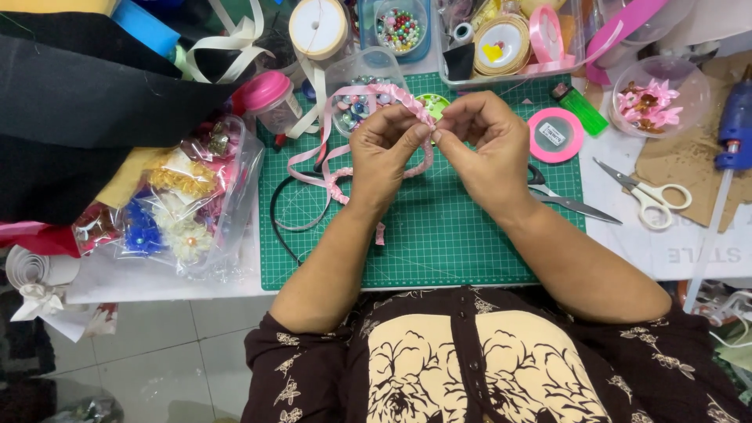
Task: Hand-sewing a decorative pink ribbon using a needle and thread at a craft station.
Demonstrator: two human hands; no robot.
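Both hands meet over a green cutting mat (pixel 439 243). My left hand (pixel 382 153) pinches a headband wrapped in braided pink ribbon (pixel 392 95), which arches over its fingers. My right hand (pixel 486 141) pinches the same headband just to the right, fingertips almost touching the left thumb. Loose pink ribbon tails (pixel 313 160) trail down to the left on the mat. A thin black headband (pixel 280 219) lies on the mat's left side.
A clear bag of fabric flowers (pixel 184 207) lies left of the mat. Scissors (pixel 650 192), a pink tape roll (pixel 554 135), a green lighter (pixel 581 108), a bowl of pink flowers (pixel 650 98) and a blue glue gun (pixel 735 125) sit right. Bead tubs and ribbon spools crowd the back.
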